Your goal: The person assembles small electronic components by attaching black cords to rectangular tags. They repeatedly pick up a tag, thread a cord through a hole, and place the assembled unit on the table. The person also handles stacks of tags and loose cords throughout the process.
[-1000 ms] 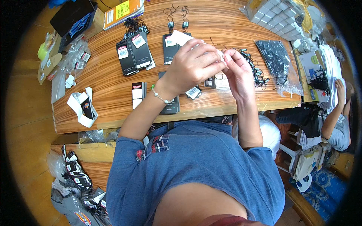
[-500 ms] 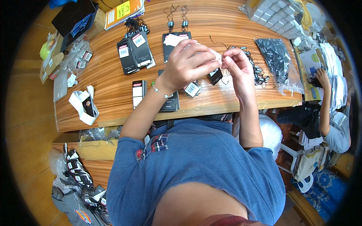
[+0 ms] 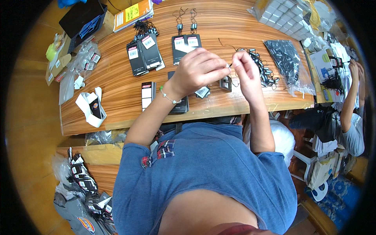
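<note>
The left hand (image 3: 201, 68) has its fingers curled and pressed together around a stiff white paper card (image 3: 183, 48), mostly hidden, with one corner showing past the knuckles. Just to its right, the right hand (image 3: 247, 72) pinches thumb against forefinger on a thin black cord (image 3: 230, 66), which lies in the narrow gap between both sets of fingertips. Just below that gap is a small dark rectangular tag (image 3: 225, 84); whether it hangs or rests cannot be told. Under the left hand lies a small dark pile with a white barcode sticker (image 3: 202, 92), and below the left wrist a stack of black rectangular cards (image 3: 181, 107). Just past the left hand lie two black cards with white stickers and looped cords (image 3: 192, 40). Right of the right hand spreads a tangle of black cords with shiny pale toggles (image 3: 266, 71); farther right lies a clear plastic bag of black pieces (image 3: 282, 62). Well left of the left hand sits a looped white strip (image 3: 91, 113). Far beyond the right hand stand rows of small white boxes (image 3: 284, 17).
</note>
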Demonstrator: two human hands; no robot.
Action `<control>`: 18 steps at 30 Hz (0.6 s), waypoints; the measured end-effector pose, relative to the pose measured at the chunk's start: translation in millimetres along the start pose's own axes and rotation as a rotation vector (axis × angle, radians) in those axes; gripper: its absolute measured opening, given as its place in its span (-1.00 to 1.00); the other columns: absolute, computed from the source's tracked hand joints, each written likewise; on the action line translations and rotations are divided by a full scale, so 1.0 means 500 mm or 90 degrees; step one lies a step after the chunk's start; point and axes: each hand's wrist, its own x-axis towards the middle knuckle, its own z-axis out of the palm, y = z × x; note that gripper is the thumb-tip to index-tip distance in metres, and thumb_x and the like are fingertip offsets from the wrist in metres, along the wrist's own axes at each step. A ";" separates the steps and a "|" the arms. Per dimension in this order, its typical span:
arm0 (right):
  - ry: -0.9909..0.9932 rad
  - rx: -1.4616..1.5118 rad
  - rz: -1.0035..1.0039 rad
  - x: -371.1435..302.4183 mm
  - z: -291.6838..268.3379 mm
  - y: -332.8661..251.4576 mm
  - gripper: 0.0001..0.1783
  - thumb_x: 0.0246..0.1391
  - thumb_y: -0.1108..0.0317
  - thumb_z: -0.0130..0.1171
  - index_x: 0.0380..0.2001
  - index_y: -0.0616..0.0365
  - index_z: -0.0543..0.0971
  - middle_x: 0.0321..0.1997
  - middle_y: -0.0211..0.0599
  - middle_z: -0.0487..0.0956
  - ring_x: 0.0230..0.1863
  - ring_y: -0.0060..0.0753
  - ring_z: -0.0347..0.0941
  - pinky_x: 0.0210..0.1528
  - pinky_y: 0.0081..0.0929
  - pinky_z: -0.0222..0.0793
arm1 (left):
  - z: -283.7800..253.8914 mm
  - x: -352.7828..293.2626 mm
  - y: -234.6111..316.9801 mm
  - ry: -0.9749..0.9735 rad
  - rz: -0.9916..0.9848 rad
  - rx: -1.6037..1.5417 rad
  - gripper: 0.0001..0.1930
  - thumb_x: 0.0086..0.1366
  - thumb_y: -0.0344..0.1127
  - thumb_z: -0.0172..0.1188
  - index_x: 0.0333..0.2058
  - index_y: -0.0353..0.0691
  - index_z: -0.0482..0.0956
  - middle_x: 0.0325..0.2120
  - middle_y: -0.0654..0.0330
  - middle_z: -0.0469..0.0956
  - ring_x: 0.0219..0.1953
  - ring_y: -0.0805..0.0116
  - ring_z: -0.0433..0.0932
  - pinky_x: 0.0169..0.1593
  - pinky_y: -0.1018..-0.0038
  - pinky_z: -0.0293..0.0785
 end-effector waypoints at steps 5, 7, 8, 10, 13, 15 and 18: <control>0.164 0.278 0.004 0.014 0.001 -0.001 -0.89 0.18 0.35 -0.09 -0.39 0.13 0.35 -0.43 -0.46 0.35 -0.43 -0.69 0.20 -0.34 -0.75 0.14 | 0.008 -0.019 0.003 -0.021 -0.026 -0.014 -0.82 -0.07 -0.39 0.13 -0.41 -0.11 0.58 -0.43 0.32 0.55 -0.36 0.40 0.51 -0.33 0.51 0.39; 0.177 0.415 -0.002 0.025 0.004 -0.018 -0.90 0.19 0.33 -0.13 -0.32 0.12 0.32 -0.45 -0.32 0.41 -0.49 -0.61 0.24 -0.41 -0.66 0.18 | 0.006 -0.029 -0.007 -0.018 -0.075 -0.035 -0.83 -0.05 -0.42 0.14 -0.40 -0.12 0.56 -0.42 0.29 0.55 -0.36 0.37 0.52 -0.35 0.50 0.40; 0.128 0.455 -0.017 0.029 0.000 -0.015 -0.90 0.20 0.33 -0.14 -0.32 0.12 0.31 -0.46 -0.32 0.40 -0.50 -0.60 0.23 -0.42 -0.63 0.18 | 0.008 -0.035 -0.011 -0.017 -0.100 -0.045 -0.84 -0.04 -0.43 0.14 -0.40 -0.13 0.55 -0.41 0.27 0.56 -0.36 0.36 0.53 -0.36 0.50 0.40; 0.021 0.537 -0.043 0.037 -0.003 -0.011 -0.90 0.20 0.34 -0.16 -0.31 0.12 0.30 -0.48 -0.31 0.39 -0.53 -0.58 0.21 -0.44 -0.59 0.17 | 0.013 -0.051 -0.010 0.005 -0.193 -0.119 -0.85 -0.01 -0.54 0.13 -0.40 -0.21 0.51 -0.41 0.19 0.55 -0.37 0.26 0.54 -0.32 0.48 0.43; -0.097 0.716 0.009 0.056 0.003 -0.010 -0.88 0.21 0.33 -0.19 -0.33 0.12 0.30 -0.57 -0.39 0.29 -0.55 -0.59 0.12 -0.42 -0.59 0.12 | 0.008 -0.056 -0.004 -0.025 -0.341 -0.265 -0.89 0.07 -0.63 0.05 -0.41 -0.31 0.46 -0.36 0.11 0.53 -0.36 0.30 0.53 -0.25 0.52 0.43; -0.135 0.825 0.059 0.067 0.014 -0.010 -0.88 0.21 0.34 -0.20 -0.34 0.12 0.30 -0.59 -0.45 0.23 -0.54 -0.60 0.08 -0.38 -0.61 0.10 | 0.023 -0.056 0.004 0.060 -0.475 -0.457 -0.90 0.07 -0.61 0.05 -0.43 -0.29 0.47 -0.42 0.19 0.52 -0.38 0.42 0.50 -0.29 0.55 0.42; -0.140 0.972 0.091 0.083 0.028 0.002 -0.88 0.21 0.35 -0.22 -0.34 0.14 0.31 -0.57 -0.46 0.25 -0.53 -0.60 0.10 -0.37 -0.61 0.11 | 0.025 -0.053 0.009 0.118 -0.597 -0.622 -0.97 0.13 -0.51 0.08 -0.42 -0.31 0.44 -0.41 0.24 0.51 -0.35 0.57 0.46 -0.25 0.63 0.40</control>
